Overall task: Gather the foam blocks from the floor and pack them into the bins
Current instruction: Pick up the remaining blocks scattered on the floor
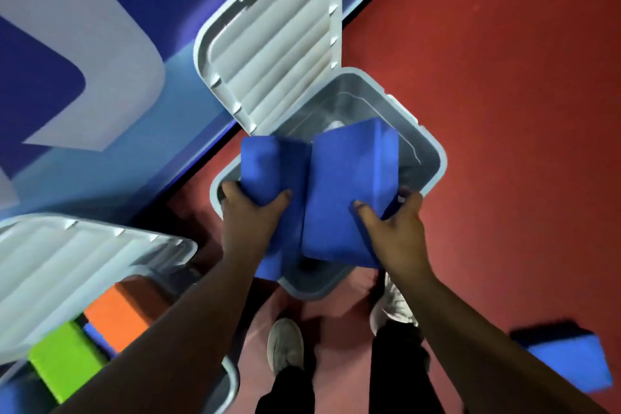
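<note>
Red floor (504, 77); blue-and-white patterned wall (100, 77) along its edge; white shoes (285, 346), black trousers (289, 393) at bottom

One blue foam block (260, 165) and a second blue block (339, 185) hang side by side above your open grey bin (435, 158); a third blue block (571, 363) lies on the floor (504, 111).

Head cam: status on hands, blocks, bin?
Hands: left hand grips left blue block, right hand grips right blue block. Both held over the open bin. Bin mouth unblocked; loose blue block on the floor at right.
</note>
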The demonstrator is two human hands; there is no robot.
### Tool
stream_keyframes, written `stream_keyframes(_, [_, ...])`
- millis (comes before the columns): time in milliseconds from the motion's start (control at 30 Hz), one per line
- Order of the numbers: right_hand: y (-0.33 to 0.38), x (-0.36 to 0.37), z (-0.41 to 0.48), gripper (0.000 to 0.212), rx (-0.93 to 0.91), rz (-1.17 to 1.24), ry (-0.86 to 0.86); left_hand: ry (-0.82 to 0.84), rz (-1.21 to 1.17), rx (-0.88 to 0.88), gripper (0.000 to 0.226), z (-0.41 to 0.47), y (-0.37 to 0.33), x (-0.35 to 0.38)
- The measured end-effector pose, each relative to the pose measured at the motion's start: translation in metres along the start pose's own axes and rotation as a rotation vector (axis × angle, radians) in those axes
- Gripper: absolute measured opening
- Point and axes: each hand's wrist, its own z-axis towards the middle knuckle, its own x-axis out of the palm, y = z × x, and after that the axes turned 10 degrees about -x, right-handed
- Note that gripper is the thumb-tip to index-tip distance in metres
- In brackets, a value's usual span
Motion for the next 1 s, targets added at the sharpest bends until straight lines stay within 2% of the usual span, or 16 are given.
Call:
stream_keyframes(67, [-0.008, 0.003, 0.021, 0.064, 0.034, -0.045, 0.022, 0.028, 0.019, -0.038, 0.086, 0.014, 0.002, 0.013])
stream_keyframes(233, [-0.032, -0.004, 0.083, 0.069, 0.018, -0.178, 0.104, 0.019, 0.030, -0.053, 0.070, 0.042, -0.002, 0.059])
stream_keyframes(400, [-0.046, -0.014, 0.149, 0.081, -0.054, -0.263, 0.215, 0.043, 0.030, -0.081, 0.084, 0.059, -0.031, 0.133])
stream_keyframes(533, [-0.067, -0.016, 0.195, 0.087, -0.142, -0.390, 0.250, 0.046, 0.126, -0.082, 0.082, 0.076, -0.046, 0.193])
stream_keyframes(600, [-0.081, -0.009, 0.214, 0.083, -0.102, -0.336, 0.281, 0.073, 0.156, -0.080, 0.074, 0.089, -0.043, 0.219])
stream_keyframes(700, [-0.102, 0.012, 0.236, 0.065, 0.076, -0.101, 0.395, 0.184, 0.174, -0.116, 0.050, 0.106, -0.027, 0.245])
stream_keyframes(767, [-0.116, 0.026, 0.249, 0.058, 0.142, -0.024, 0.412, 0.253, 0.124, -0.168, 0.053, 0.116, -0.014, 0.251])
stream_keyframes(867, [-0.140, 0.045, 0.264, 0.069, 0.115, -0.018, 0.487, 0.258, 0.137, -0.157, 0.079, 0.135, 0.014, 0.251])
stream_keyframes(933, [-0.155, 0.055, 0.262, 0.070, 0.046, -0.101, 0.580, 0.235, 0.214, -0.104, 0.076, 0.143, 0.032, 0.252])
stream_keyframes(1000, [-0.166, 0.058, 0.253, 0.060, 0.019, -0.216, 0.654, 0.206, 0.315, -0.062, 0.059, 0.149, 0.043, 0.255])
